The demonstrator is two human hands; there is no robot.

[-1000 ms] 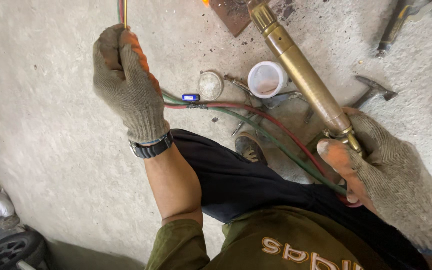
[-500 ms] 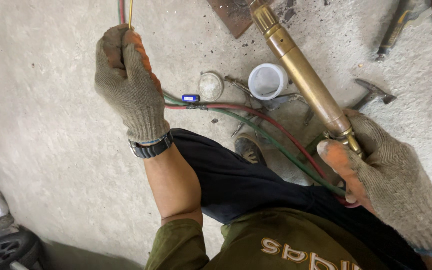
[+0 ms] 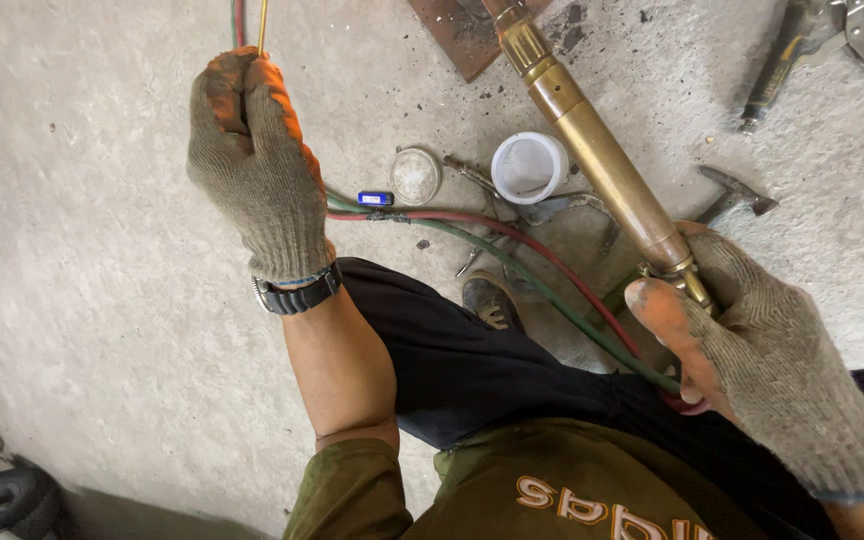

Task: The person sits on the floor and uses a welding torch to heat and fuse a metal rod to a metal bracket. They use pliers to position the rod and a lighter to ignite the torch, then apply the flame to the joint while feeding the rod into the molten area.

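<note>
Brass torch (image 3: 592, 150): right hand (image 3: 752, 350) clamps base, unchanged. Left hand (image 3: 257, 170), left of torch, fist on thin rod (image 3: 263, 25), unmoved.

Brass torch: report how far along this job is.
Done: both gloved hands are loaded. The right hand grips the brass torch at its valve end, red and green hoses trailing across the floor. In hand: the left hand holds a thin rod upright. Left: no flame shows, and the rusty plate looks untouched.
</note>
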